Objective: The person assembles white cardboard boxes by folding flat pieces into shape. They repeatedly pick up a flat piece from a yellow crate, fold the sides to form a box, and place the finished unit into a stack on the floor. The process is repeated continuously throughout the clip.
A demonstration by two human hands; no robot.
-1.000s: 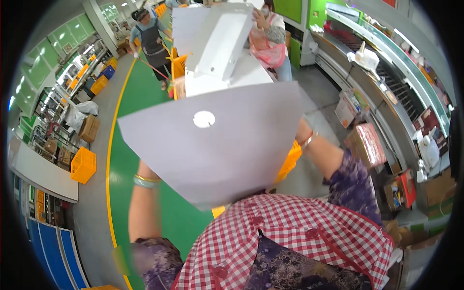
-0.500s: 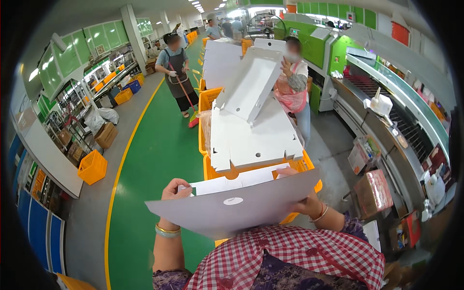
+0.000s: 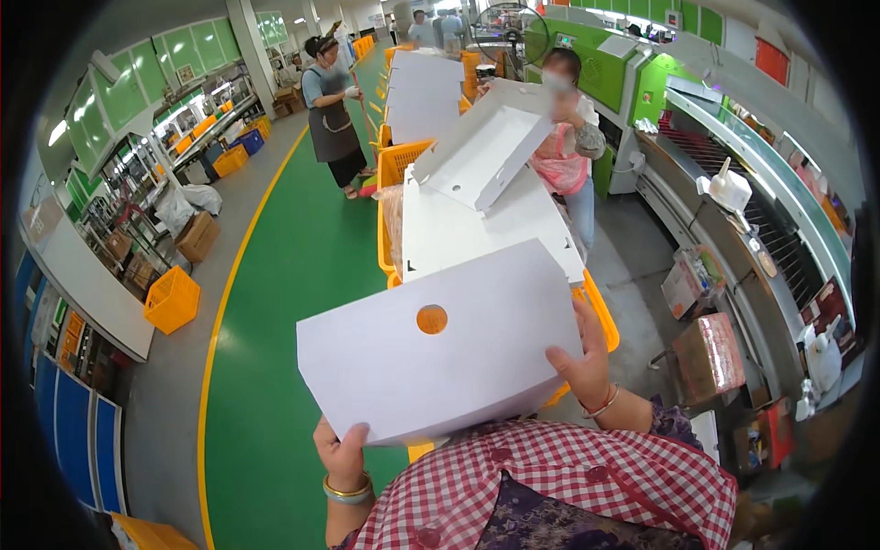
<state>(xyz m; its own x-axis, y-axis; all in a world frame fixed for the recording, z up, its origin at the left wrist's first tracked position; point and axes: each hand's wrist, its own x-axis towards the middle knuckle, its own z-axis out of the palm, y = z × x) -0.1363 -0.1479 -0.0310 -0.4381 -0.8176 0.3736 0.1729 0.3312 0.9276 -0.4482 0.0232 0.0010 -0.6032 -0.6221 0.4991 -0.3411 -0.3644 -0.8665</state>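
Note:
Between my two hands I hold a white cardboard piece (image 3: 495, 357) with a round hole left of its middle; orange shows through the hole. My left hand (image 3: 342, 451) grips its lower left corner, thumb on the near face. My right hand (image 3: 583, 359) holds the right edge, thumb in front and fingers at the side. Just beyond lies a stack of flat white cardboard sheets (image 3: 449, 229). An open white cardboard tray (image 3: 490, 151) rests tilted on that stack, and a co-worker on the far side is at its end.
Orange crates (image 3: 403, 163) stand under and beside the stack. A co-worker (image 3: 332, 119) with a broom stands on the green floor at left. To the right runs a machine with a conveyor (image 3: 697, 156), with wrapped boxes (image 3: 709, 357) beside it. An orange crate (image 3: 171, 300) sits far left.
The cardboard piece has turned its broad face toward me, and its hole now shows through. My left hand has moved down to the lower corner. The sweeping co-worker has turned.

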